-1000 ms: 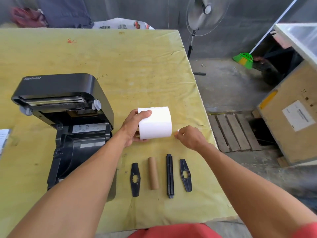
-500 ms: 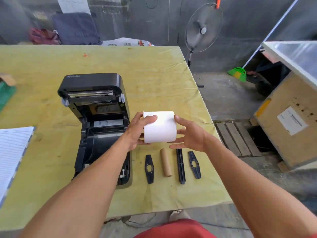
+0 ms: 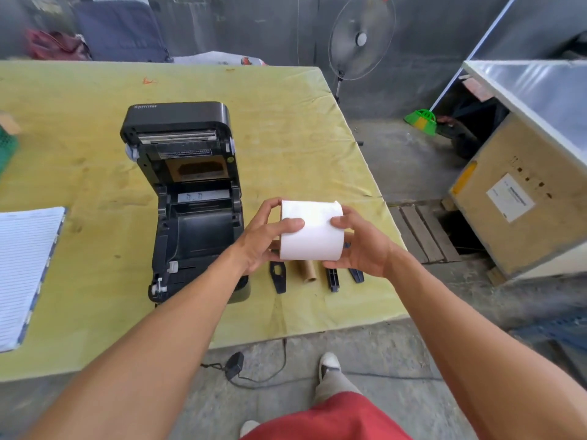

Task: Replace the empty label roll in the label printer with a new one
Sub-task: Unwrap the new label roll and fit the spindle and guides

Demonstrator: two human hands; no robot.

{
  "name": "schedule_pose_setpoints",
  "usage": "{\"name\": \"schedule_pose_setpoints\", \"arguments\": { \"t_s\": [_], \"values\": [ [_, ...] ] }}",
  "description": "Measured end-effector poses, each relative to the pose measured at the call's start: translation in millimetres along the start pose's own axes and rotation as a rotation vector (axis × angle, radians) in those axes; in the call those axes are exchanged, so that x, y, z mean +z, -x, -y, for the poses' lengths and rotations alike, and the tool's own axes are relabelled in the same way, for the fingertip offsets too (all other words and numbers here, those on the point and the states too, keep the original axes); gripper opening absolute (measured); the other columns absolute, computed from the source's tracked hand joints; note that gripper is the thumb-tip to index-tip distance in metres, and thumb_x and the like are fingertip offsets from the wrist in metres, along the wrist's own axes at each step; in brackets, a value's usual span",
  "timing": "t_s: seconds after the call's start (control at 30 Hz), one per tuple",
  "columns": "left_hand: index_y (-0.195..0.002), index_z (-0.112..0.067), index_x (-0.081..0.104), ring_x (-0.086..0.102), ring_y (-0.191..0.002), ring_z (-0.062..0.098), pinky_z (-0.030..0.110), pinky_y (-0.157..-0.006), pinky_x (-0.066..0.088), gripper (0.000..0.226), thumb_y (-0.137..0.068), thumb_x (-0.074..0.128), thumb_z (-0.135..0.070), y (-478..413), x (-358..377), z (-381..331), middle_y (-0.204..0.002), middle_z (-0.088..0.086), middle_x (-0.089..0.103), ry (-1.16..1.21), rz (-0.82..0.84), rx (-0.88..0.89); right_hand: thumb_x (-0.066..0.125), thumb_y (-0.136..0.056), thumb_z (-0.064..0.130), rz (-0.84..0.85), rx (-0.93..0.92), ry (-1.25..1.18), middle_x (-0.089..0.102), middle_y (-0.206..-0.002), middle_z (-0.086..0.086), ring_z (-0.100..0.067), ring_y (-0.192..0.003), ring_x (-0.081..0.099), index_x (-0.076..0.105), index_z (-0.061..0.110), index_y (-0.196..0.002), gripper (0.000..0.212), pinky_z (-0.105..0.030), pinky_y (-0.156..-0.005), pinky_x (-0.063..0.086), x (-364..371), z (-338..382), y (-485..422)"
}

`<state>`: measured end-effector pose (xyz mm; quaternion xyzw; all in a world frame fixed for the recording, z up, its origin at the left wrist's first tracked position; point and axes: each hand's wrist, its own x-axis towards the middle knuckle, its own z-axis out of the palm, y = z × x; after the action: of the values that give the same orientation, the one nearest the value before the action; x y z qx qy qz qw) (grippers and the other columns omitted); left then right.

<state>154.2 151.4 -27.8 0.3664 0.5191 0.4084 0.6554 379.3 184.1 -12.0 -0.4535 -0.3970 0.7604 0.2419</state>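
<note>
A new white label roll is held above the table's front edge, its axis running left to right. My left hand grips its left end, thumb on top. My right hand grips its right end. The black label printer stands just left of the roll with its lid raised and its roll bay bare. Below my hands on the table lie a black guide plate, the empty brown cardboard core, a black spindle bar and a second black guide plate, partly hidden by my hands.
The yellow-covered table ends just right of my hands. A lined notebook lies at the left edge. A power adapter with cable lies on the floor below. A standing fan and a wooden crate stand to the right.
My right hand moved from the roll's lower right corner to grip its right end. Both hands lifted the roll toward me. The view pulled back, showing floor and my legs.
</note>
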Motion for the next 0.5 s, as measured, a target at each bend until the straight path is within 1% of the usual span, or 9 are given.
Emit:
{"name": "schedule_pose_setpoints", "arguments": {
  "t_s": [0.07, 0.13, 0.23, 0.3, 0.33, 0.4, 0.43, 0.47, 0.5],
  "values": [
    [-0.120, -0.042, 0.053, 0.062, -0.101, 0.034, 0.037, -0.062, 0.058, 0.071, -0.057, 0.085, -0.043, -0.1, 4.7, 2.6, -0.122, 0.011, 0.060, 0.015, -0.040, 0.028, 0.080, -0.069, 0.041, 0.042, 0.007, 0.000, 0.052, -0.129, -0.018, -0.036, -0.096, 0.069, 0.064, 0.040, -0.117, 0.050, -0.046, -0.076, 0.059, -7.2, 1.9, 0.3],
    [-0.116, -0.042, 0.056, 0.062, -0.102, 0.033, 0.037, -0.060, 0.058, 0.067, -0.055, 0.084, -0.046, -1.8, 6.8, 4.1, -0.120, 0.009, 0.061, 0.030, -0.095, 0.031, 0.079, -0.075, 0.048, 0.109, 0.047, 0.003, 0.052, -0.130, -0.017, -0.039, -0.093, 0.070, 0.064, 0.041, -0.120, 0.048, -0.048, -0.081, 0.058, -15.1, 6.4, -2.2],
    [-0.115, -0.042, 0.057, 0.060, -0.109, 0.035, 0.045, -0.066, 0.059, 0.065, -0.056, 0.083, -0.046, -4.6, 3.8, 2.7, -0.123, 0.008, 0.061, 0.049, -0.144, 0.016, 0.070, -0.082, 0.060, 0.149, 0.114, -0.025, 0.053, -0.137, -0.018, -0.046, -0.101, 0.069, 0.060, 0.042, -0.128, 0.051, -0.051, -0.083, 0.057, -25.4, 11.3, -12.4],
    [-0.115, -0.042, 0.057, 0.060, -0.109, 0.035, 0.050, -0.071, 0.060, 0.064, -0.057, 0.083, -0.046, -7.4, 1.8, 1.5, -0.124, 0.008, 0.061, 0.044, -0.163, 0.014, 0.064, -0.082, 0.068, 0.130, 0.132, 0.003, 0.056, -0.135, -0.018, -0.045, -0.103, 0.070, 0.062, 0.041, -0.127, 0.052, -0.050, -0.081, 0.058, -29.2, 11.8, -20.8],
    [-0.116, -0.042, 0.058, 0.060, -0.109, 0.036, 0.053, -0.074, 0.060, 0.064, -0.057, 0.083, -0.046, -8.3, 1.3, 2.3, -0.124, 0.008, 0.061, 0.043, -0.176, 0.016, 0.061, -0.082, 0.070, 0.089, 0.136, 0.025, 0.060, -0.131, -0.018, -0.043, -0.100, 0.071, 0.064, 0.038, -0.126, 0.054, -0.048, -0.079, 0.059, -30.3, 11.0, -25.6],
    [-0.117, -0.042, 0.058, 0.061, -0.110, 0.037, 0.058, -0.079, 0.058, 0.063, -0.058, 0.082, -0.046, -10.0, 1.4, 4.2, -0.124, 0.009, 0.061, 0.061, -0.202, 0.018, 0.057, -0.086, 0.068, -0.090, 0.127, 0.073, 0.068, -0.117, -0.017, -0.035, -0.091, 0.074, 0.066, 0.023, -0.124, 0.059, -0.043, -0.072, 0.061, -32.1, 8.5, -37.2],
    [-0.117, -0.041, 0.058, 0.061, -0.110, 0.038, 0.060, -0.081, 0.057, 0.064, -0.058, 0.081, -0.046, -10.3, 1.4, 4.7, -0.124, 0.010, 0.061, 0.070, -0.213, 0.017, 0.058, -0.090, 0.061, -0.204, 0.111, 0.133, 0.069, -0.108, -0.016, -0.031, -0.084, 0.074, 0.065, 0.015, -0.123, 0.057, -0.041, -0.068, 0.062, -31.9, 6.4, -43.4],
    [-0.118, -0.041, 0.058, 0.060, -0.110, 0.039, 0.062, -0.082, 0.056, 0.064, -0.058, 0.081, -0.046, -10.5, 1.3, 4.8, -0.125, 0.010, 0.060, 0.074, -0.222, 0.017, 0.061, -0.093, 0.050, -0.315, 0.091, 0.236, 0.069, -0.099, -0.015, -0.028, -0.075, 0.072, 0.064, 0.008, -0.121, 0.050, -0.040, -0.067, 0.063, -31.6, 3.6, -49.5],
    [-0.119, -0.040, 0.058, 0.060, -0.111, 0.039, 0.063, -0.082, 0.056, 0.065, -0.058, 0.081, -0.045, -10.9, 1.2, 4.5, -0.125, 0.011, 0.060, 0.076, -0.230, 0.016, 0.065, -0.094, 0.038, -0.402, 0.074, 0.380, 0.067, -0.091, -0.014, -0.026, -0.068, 0.069, 0.064, 0.003, -0.117, 0.042, -0.042, -0.068, 0.064, -32.4, -0.3, -55.5]
  ]
}}
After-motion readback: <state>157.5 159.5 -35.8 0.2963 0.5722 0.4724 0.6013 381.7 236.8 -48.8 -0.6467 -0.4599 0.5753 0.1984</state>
